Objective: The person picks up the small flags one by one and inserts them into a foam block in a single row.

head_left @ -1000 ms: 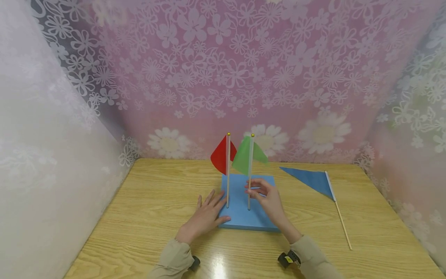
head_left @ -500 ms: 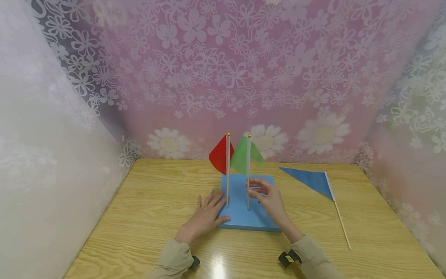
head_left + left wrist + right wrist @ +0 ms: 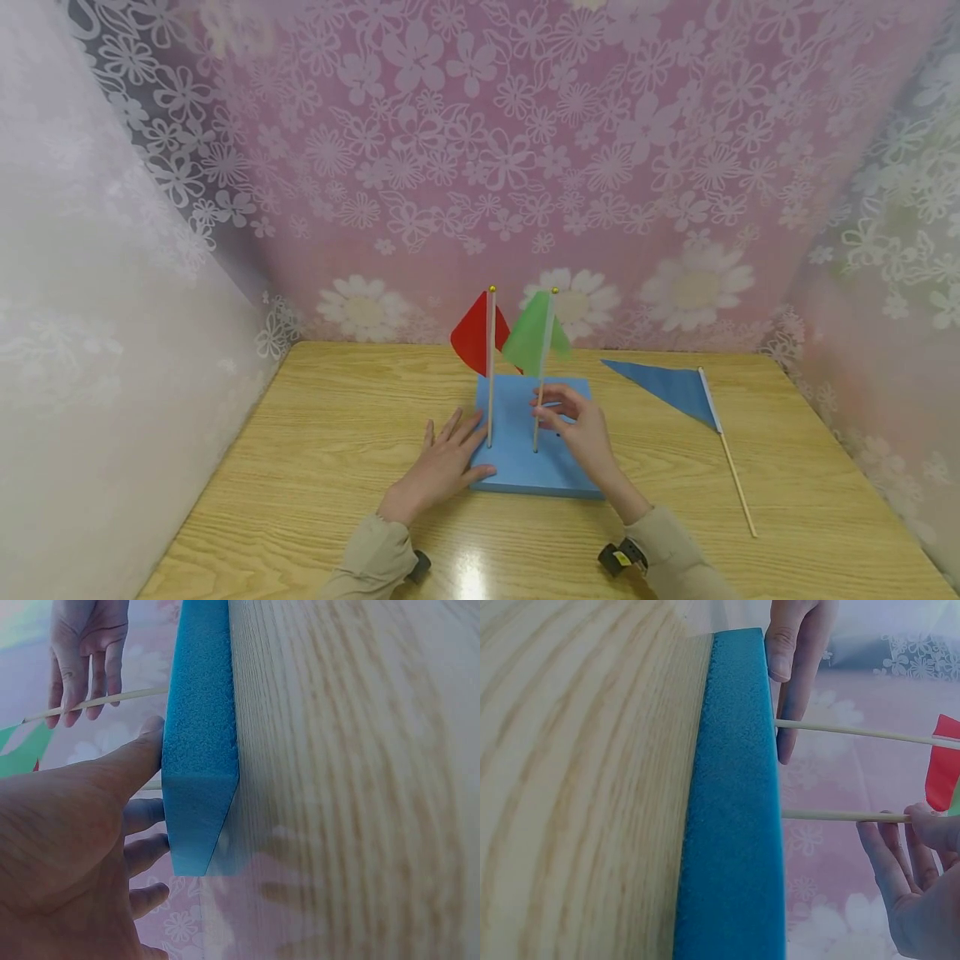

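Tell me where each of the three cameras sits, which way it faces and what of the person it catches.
Head: worn high, facing forward and down at the wooden table; both hands and sleeves show.
Left wrist: low beside the blue foam block, facing along its side; the left hand fills the near corner.
Right wrist: low at the table, facing the block's edge; the right hand pinches the green flag by its stick.
Shared: both wrist views show the block, the sticks and the opposite hand.

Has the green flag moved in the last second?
Yes. The green flag now tips right, its top farther from the upright red flag, pinched by the right hand.
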Available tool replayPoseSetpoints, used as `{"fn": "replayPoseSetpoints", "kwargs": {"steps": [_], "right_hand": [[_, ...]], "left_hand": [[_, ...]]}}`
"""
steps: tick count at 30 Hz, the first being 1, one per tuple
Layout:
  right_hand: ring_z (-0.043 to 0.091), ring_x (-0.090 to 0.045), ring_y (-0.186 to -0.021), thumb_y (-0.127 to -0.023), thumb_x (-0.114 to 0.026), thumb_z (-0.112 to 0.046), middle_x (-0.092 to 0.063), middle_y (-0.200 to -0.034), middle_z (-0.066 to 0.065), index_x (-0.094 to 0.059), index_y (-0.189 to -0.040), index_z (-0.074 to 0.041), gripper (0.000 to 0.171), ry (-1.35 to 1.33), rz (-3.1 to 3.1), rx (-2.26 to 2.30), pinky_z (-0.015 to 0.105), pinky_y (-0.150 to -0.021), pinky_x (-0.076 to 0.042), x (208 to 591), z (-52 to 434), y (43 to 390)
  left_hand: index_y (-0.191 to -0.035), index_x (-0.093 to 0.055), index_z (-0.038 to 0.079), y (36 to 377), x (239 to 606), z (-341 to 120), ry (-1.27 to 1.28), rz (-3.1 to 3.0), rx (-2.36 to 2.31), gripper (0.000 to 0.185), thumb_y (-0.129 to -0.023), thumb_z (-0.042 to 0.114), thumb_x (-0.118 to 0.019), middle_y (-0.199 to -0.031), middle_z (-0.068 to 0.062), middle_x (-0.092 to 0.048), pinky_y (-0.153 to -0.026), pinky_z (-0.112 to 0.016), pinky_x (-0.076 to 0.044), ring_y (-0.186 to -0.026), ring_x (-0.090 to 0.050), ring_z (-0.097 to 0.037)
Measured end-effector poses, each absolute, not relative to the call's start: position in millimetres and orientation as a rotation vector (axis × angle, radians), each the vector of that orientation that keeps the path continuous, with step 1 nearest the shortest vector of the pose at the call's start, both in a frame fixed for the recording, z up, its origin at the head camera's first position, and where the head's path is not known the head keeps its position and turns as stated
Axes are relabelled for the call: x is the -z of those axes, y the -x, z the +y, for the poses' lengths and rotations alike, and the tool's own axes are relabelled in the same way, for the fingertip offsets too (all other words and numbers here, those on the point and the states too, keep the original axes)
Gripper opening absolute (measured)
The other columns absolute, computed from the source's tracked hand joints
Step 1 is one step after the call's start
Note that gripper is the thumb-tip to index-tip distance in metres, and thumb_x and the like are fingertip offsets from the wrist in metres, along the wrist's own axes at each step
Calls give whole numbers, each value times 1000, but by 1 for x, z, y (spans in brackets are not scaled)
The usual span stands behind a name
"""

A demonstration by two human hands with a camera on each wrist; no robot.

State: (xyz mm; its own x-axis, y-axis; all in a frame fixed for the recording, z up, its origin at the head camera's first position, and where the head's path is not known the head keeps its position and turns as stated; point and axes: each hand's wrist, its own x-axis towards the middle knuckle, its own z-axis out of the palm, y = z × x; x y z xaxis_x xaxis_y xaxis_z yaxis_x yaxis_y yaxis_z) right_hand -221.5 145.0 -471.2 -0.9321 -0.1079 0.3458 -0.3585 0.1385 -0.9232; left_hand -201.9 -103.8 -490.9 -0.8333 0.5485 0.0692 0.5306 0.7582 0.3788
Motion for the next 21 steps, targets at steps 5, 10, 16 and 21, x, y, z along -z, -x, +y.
{"fn": "replayPoseSetpoints", "kwargs": {"steps": [5, 10, 16, 21], "right_hand": [[28, -74, -91, -93, -72, -4, -70, -109, 23, -68, -118, 3, 27, -488, -2202, -1875, 34, -75, -62, 473, 147, 222], [25, -74, -90, -92, -73, -4, -70, -109, 22, -68, -117, 2, 26, -492, -2216, -1869, 33, -74, -62, 472, 146, 222], [26, -74, -90, -93, -73, -4, -70, -108, 22, -69, -118, 0, 26, -482, -2225, -1873, 33, -74, -62, 472, 146, 222], [25, -74, -90, -92, -73, -4, -71, -109, 21, -70, -119, -1, 27, -474, -2238, -1865, 33, -74, -62, 473, 146, 222]], "left_hand": [[-157, -39, 9, 202, 491, -104, -887, 2901, -604, 70, -100, 43, -61, -164, -14, -30, -112, -77, -13, -153, -17, -44], [-157, -39, 9, 203, 491, -104, -886, 2903, -605, 70, -100, 43, -61, -164, -14, -30, -112, -77, -14, -153, -17, -44], [-157, -39, 10, 202, 491, -104, -888, 2903, -609, 69, -100, 43, -61, -164, -14, -31, -112, -77, -14, -152, -18, -44], [-157, -39, 9, 201, 491, -104, -896, 2903, -613, 69, -100, 42, -61, -164, -15, -31, -112, -77, -14, -152, -18, -45]]}}
